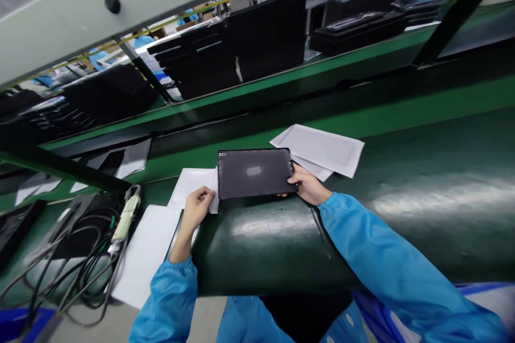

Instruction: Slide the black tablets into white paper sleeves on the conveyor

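A dark grey tablet (253,172) lies back side up on the green conveyor belt (422,193), with a pale label at its middle. My right hand (308,185) grips its right edge, thumb on top. My left hand (197,208) pinches the corner of a white sheet (192,182) lying just left of the tablet. Both arms wear blue sleeves.
Two white bags (322,149) lie on the belt behind the tablet at right. A larger white sheet (147,254) and a tangle of cables with a connector (125,220) lie at left. Black trays (358,32) and dark boxes stand beyond the belt.
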Tool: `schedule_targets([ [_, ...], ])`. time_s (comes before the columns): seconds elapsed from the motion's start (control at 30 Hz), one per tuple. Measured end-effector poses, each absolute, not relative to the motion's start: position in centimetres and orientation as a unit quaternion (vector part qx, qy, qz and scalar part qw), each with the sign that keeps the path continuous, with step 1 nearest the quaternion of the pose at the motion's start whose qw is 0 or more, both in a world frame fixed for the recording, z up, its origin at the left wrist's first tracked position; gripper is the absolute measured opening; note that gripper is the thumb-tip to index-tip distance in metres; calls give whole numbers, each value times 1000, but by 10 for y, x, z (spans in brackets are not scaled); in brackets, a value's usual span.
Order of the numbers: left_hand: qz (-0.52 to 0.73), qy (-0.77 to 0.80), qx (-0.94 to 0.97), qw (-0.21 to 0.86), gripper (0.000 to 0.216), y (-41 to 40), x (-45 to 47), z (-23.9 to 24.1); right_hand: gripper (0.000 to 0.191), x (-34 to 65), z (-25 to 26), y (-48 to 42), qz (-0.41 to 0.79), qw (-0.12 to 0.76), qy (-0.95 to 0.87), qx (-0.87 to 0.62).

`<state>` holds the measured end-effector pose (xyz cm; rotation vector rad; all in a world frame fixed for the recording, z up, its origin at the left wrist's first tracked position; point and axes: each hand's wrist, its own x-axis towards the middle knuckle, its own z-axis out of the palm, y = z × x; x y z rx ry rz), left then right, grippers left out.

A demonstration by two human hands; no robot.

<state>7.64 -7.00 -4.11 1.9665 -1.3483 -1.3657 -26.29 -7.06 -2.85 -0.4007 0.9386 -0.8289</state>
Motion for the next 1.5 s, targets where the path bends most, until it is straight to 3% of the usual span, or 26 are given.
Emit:
schedule_targets([
  [0.17, -467, -504, 703, 181, 50, -69, 71, -39, 67, -262, -26, -67, -373, 777, 472, -186],
  [0.43, -332, -612, 700, 161, 43, -59, 51, -53, 66, -245, -24, -62, -401, 717, 536, -193],
  [0.83, -296, -610, 728, 105, 38, -74, 25, -59, 71, -230, -33, -51, -419, 652, 573, -265],
  [1.5, -206, -666, 712, -82, 37, -92, -7, -24, 67, -223, -22, -50, -389, 725, 528, -211],
])
